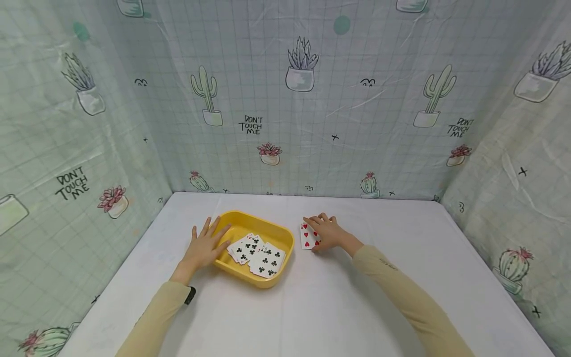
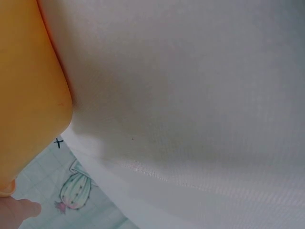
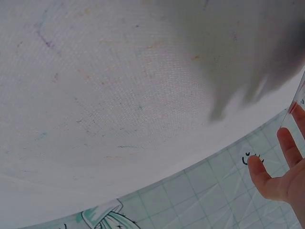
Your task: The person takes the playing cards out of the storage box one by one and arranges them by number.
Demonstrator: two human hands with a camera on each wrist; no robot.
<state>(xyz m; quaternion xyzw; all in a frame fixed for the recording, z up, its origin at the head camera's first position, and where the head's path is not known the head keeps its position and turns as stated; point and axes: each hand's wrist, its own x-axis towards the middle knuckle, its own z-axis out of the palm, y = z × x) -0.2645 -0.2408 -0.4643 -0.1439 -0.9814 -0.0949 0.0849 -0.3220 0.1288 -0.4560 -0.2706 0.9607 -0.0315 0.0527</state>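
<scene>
A yellow plastic tray [image 1: 263, 283] lies left of centre on the white table, with several playing cards [image 1: 267, 261] face up in it, clubs showing on top. My left hand [image 1: 202, 249] rests at the tray's left end, its fingers spread and straight over the rim. To the right of the tray, my right hand [image 1: 329, 233] pinches a playing card [image 1: 306, 238] with red hearts, partly covered by the fingers. The right wrist view catches that card's thin edge [image 3: 294, 102] at the fingertips, raised off the table.
White cloth [image 1: 339, 307] covers the tabletop, seen with small coloured marks in the right wrist view. A cactus-print curtain [image 1: 312, 119] stands behind the table and along both sides. The tray's outer wall [image 2: 28, 86] fills the left of the left wrist view.
</scene>
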